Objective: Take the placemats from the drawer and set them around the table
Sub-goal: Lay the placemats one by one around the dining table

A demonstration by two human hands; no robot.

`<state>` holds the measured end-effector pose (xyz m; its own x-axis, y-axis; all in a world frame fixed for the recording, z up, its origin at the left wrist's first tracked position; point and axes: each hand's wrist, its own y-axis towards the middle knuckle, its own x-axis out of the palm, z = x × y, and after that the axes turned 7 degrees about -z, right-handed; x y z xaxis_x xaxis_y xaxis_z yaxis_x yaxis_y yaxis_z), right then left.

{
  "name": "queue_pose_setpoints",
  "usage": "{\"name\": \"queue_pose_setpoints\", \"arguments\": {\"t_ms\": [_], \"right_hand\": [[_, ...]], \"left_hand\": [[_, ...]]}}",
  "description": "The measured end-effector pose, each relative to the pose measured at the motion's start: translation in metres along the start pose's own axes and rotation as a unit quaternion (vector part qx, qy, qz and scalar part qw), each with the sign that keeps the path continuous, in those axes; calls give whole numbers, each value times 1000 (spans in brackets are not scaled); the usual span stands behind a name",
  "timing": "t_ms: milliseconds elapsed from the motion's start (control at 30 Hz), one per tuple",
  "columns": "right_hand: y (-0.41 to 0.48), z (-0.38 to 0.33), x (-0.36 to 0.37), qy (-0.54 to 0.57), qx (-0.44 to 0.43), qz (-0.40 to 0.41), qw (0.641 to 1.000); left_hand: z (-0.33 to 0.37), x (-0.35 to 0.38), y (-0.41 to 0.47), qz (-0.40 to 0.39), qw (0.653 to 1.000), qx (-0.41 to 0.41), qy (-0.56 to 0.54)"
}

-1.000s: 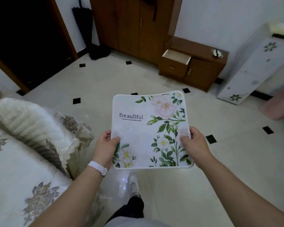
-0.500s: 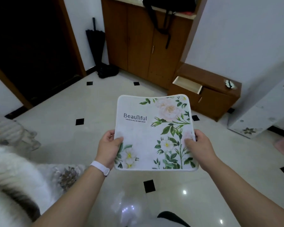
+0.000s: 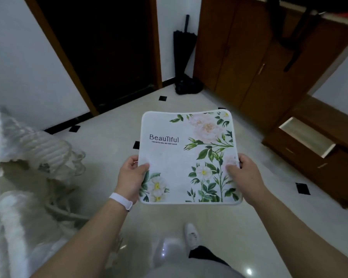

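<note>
A: What do we have in view, from the left across?

B: At far left, a blurred cream ruffled cushion on a chair or bed; we cannot tell which. Then our left hand, a white band at the wrist, pinched on the left edge of the placemat, thumb on top. The placemat sits in the air in front of us, level and printed side up, white with green leaves and pale flowers, above the tiled floor. Our right hand is clamped on its right edge the same way. At far right, the drawer of a low wooden cabinet stands pulled open.

A: Any worktop to set it on?

B: None in view.

A: What could go wrong?

B: We judge the placemat is thin and limp, so loosening either hand could let it fold and slide off. The glossy floor might be slippery as we walk. And the open drawer juts out at leg height, a possible knock if we pass near it.
</note>
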<state>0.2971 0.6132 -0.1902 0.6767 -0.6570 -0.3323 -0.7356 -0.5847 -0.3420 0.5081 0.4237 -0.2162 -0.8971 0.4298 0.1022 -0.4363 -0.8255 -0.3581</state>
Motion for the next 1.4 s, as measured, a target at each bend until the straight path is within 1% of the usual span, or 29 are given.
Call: {"name": "queue_pose_setpoints", "arguments": {"t_ms": [67, 133, 233, 433, 500, 567, 700, 833, 1000, 1067, 1233, 1400], "right_hand": [[40, -14, -3, -8, -4, -32, 999], [79, -33, -3, -10, -13, -67, 998], [127, -59, 7, -27, -30, -97, 994], [180, -101, 60, -32, -51, -176, 983], [196, -117, 89, -35, -58, -197, 978], [206, -128, 111, -46, -61, -217, 973], [237, -160, 179, -77, -72, -255, 961], [269, -201, 247, -101, -82, -265, 955], [303, -262, 330, -116, -105, -280, 947], [314, -285, 362, -109, -111, -291, 944], [337, -325, 427, -109, -121, -311, 936], [368, -370, 493, -127, -143, -340, 921]], "left_hand": [[10, 10, 23, 23, 1000, -6, 6], [23, 18, 46, 50, 999, 6, 0], [41, 24, 69, 90, 996, 21, -9], [69, -6, 98, 168, 985, 41, -24], [72, -27, 110, 195, 980, 43, -25], [72, -43, 119, 205, 977, 40, -36], [74, -93, 158, 246, 966, 30, -72], [82, -145, 211, 245, 965, 23, -95], [118, -207, 273, 263, 961, 27, -79], [134, -231, 291, 270, 958, 39, -93], [170, -279, 321, 307, 946, 55, -91], [194, -317, 352, 335, 932, 70, -118]]}}
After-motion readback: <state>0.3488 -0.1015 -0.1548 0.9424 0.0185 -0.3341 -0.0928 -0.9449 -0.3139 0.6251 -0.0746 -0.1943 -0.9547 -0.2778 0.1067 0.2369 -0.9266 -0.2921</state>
